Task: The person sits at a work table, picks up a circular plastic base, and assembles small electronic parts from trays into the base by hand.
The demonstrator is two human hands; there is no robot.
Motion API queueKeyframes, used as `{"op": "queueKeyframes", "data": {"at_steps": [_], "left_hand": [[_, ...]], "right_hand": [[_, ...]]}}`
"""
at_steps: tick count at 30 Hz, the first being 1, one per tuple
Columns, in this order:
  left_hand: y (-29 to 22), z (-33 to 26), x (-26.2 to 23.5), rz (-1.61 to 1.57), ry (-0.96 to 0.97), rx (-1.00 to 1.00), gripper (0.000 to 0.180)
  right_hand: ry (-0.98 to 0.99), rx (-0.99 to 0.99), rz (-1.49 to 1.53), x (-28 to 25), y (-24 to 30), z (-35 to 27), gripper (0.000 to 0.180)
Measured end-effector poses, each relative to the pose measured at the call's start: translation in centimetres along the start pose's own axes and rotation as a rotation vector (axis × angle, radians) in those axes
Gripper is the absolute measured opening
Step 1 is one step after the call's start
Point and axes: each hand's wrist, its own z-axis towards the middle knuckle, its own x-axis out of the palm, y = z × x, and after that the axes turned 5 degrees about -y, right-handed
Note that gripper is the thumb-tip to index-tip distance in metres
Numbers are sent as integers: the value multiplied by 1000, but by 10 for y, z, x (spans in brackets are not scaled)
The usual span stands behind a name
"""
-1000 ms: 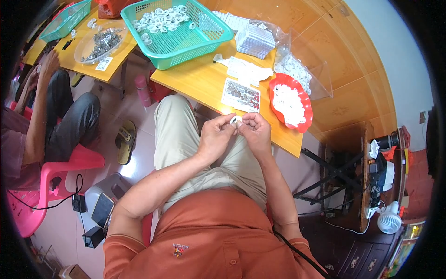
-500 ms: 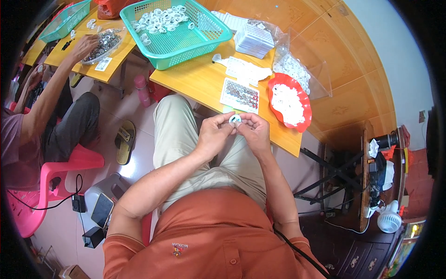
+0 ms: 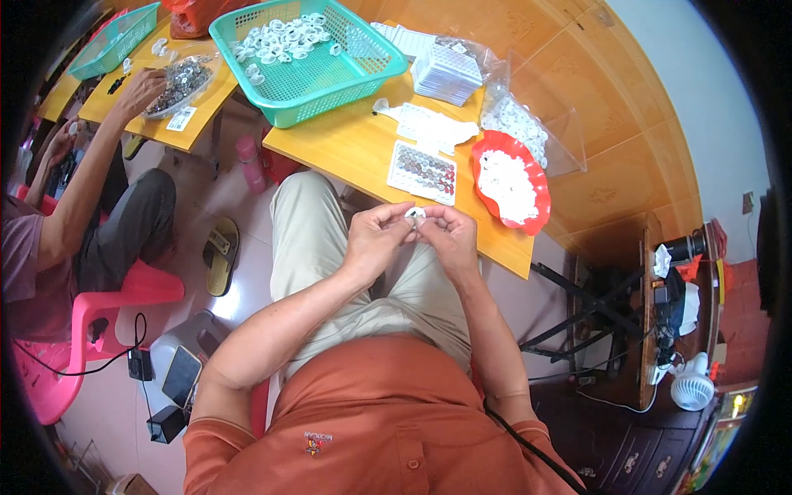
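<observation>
Over my lap, at the near edge of the table, a small round white plastic piece (image 3: pixel 415 213) with a dark slot is pinched between both hands. My left hand (image 3: pixel 377 241) grips its left side with thumb and forefinger. On the other side, my right hand (image 3: pixel 450 238) has its fingers closed on the same piece. Just beyond them on the table lies a white tray (image 3: pixel 422 172) with rows of small metallic and red parts. A red wavy-rimmed dish (image 3: pixel 541 191) holding small white parts stands to its right.
A green basket (image 3: pixel 305 111) with white ring-like pieces sits at the far left of my table (image 3: pixel 330 150). Stacked white trays (image 3: pixel 446 74) and a clear bag of white parts (image 3: pixel 516 124) stand at the back. At left, a co-worker's hand (image 3: pixel 145 86) reaches into a bag of metal parts (image 3: pixel 186 82).
The white piece has tilted slightly between my fingers, and both hands stay nearly in place. The co-worker's hand has shifted a little left at the bag.
</observation>
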Motion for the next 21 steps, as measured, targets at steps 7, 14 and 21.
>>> {"op": "queueKeyframes", "data": {"at_steps": [7, 14, 21], "left_hand": [[1, -1, -1, 15, -1, -7, 29], [0, -2, -1, 34, 13, 32, 29], [-5, -3, 0, 70, -3, 19, 26]], "right_hand": [[-23, -25, -16, -1, -4, -4, 14], [-4, -87, 44, 1, -4, -7, 13], [-25, -97, -4, 3, -8, -9, 13]]}}
